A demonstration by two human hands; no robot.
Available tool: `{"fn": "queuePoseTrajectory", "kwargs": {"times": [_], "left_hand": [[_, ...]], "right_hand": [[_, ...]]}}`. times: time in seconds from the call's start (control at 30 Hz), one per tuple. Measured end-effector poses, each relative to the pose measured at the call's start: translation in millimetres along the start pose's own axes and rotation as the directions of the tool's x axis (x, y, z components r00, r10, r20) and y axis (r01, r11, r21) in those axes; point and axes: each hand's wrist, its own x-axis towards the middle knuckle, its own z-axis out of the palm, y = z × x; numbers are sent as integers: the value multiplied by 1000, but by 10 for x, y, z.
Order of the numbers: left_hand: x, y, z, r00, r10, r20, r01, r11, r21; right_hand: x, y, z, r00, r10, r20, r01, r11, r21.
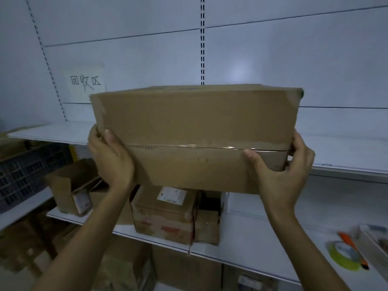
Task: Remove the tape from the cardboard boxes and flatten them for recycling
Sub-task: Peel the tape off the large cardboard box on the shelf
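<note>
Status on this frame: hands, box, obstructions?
Left hand and right hand grip the cardboard box by its ends, raised before the upper shelf. Clear tape on seam, not yet removed. No obstruction seen.

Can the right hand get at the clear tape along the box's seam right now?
Probably yes: the right hand grips the box with its thumb at the tape, which lies uncovered.

Two hands (111, 160) (281, 175), one lifted box (195, 127)
</note>
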Motion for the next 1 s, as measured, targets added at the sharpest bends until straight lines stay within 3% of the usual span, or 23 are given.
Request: {"fn": "queuePoseTrajectory", "kwargs": {"times": [0.07, 0.17, 0.23, 0.37, 0.5, 0.57, 0.7, 0.87, 1.0], "left_hand": [[-168, 246, 331, 989, 18, 147, -27, 998, 54], [-665, 784, 807, 858, 283, 428, -309, 951, -10], [-823, 1077, 958, 805, 361, 472, -396, 918, -27], [-764, 1141, 916, 791, 369, 488, -410, 912, -26], [-886, 990, 750, 737, 494, 462, -514, 853, -91], [-885, 993, 725, 735, 530, 422, -544, 833, -100], [-664, 849, 628, 774, 518, 363, -521, 848, -98], [-551, 747, 541, 778, 541, 320, -527, 839, -137], [-596, 741, 548, 780, 550, 297, -529, 834, -156]], "right_hand": [[-60, 2, 18, 997, -72, 30, 73, 995, -65], [-146, -46, 202, 991, -122, 48, 127, 986, -105], [-184, -88, 289, 992, -113, 50, 119, 986, -119], [-317, -122, 301, 994, -60, 93, 70, 991, -112], [-601, -261, 437, 982, -145, 119, 162, 975, -149], [-650, -299, 494, 981, -136, 137, 144, 988, -50], [-459, -100, 407, 972, -24, 233, -48, 952, 302], [214, 334, 550, 901, 273, 338, -333, 933, 136], [599, 451, 766, 862, 233, 450, -325, 936, 138]]}}
